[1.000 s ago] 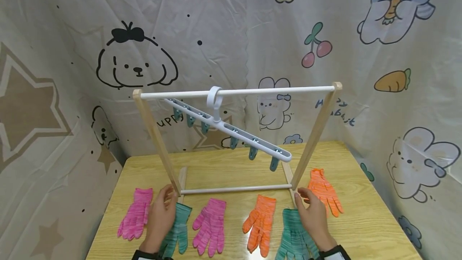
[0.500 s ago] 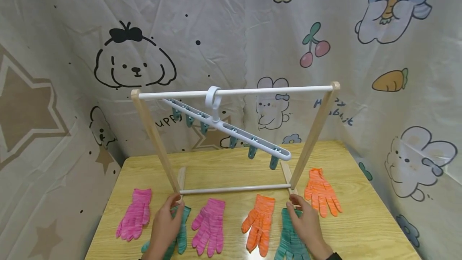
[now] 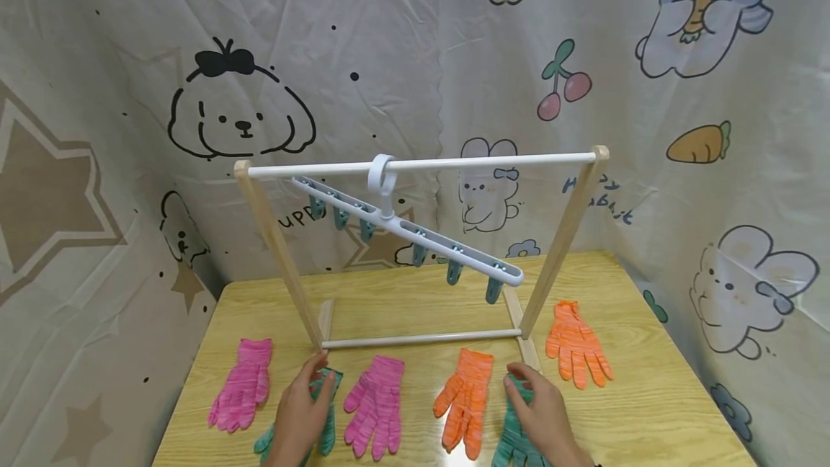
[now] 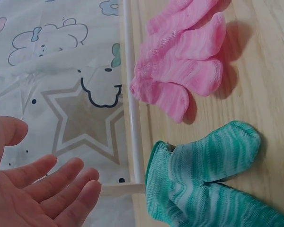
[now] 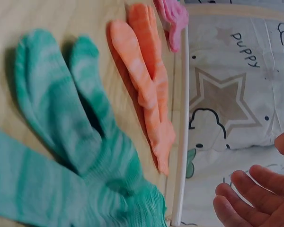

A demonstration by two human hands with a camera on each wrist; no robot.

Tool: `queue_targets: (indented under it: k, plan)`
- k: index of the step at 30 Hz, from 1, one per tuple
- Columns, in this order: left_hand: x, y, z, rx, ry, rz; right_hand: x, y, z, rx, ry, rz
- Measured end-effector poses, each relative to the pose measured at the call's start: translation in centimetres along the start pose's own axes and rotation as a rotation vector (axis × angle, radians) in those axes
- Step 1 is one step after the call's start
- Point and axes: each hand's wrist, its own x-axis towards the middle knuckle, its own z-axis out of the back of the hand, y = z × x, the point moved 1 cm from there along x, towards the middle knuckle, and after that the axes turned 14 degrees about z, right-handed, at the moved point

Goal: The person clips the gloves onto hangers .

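Note:
My left hand hovers over a green glove, covering part of it. The left wrist view shows relaxed fingers beside that glove's cuff, holding nothing. Over a second green glove is my right hand, its loosely bent fingers apart from the fabric in the right wrist view. Between the hands lie a pink glove and an orange glove, cuffs toward the rack. Another pink glove is at the far left, another orange one at the right.
Behind the gloves stands a wooden rack with a white top bar and a lower bar. A white clip hanger hangs slantwise from the top bar, several grey-blue clips below it. Printed cloth surrounds the table.
Both hands have drawn away from the rack's feet and come over the green gloves, the left moving right and the right moving left. Gloves, rack and hanger stay put.

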Motion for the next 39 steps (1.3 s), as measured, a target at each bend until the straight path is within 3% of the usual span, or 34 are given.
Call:
queue_targets:
  k: [8,16,39]
  plan:
    - [-0.5,0.5,-0.5,0.029,0.05,0.095,-1.3,0.6,-1.1,0.054,0.106,-0.038]
    - [-1.3,0.6,-1.3,0.038,-0.01,0.061,-1.7,1.3,-1.9,0.093,0.166,-0.026]
    - [-2.7,1.1,-3.2,0.107,0.027,0.082,-3.2,2.5,-3.7,0.089,0.212,0.049]
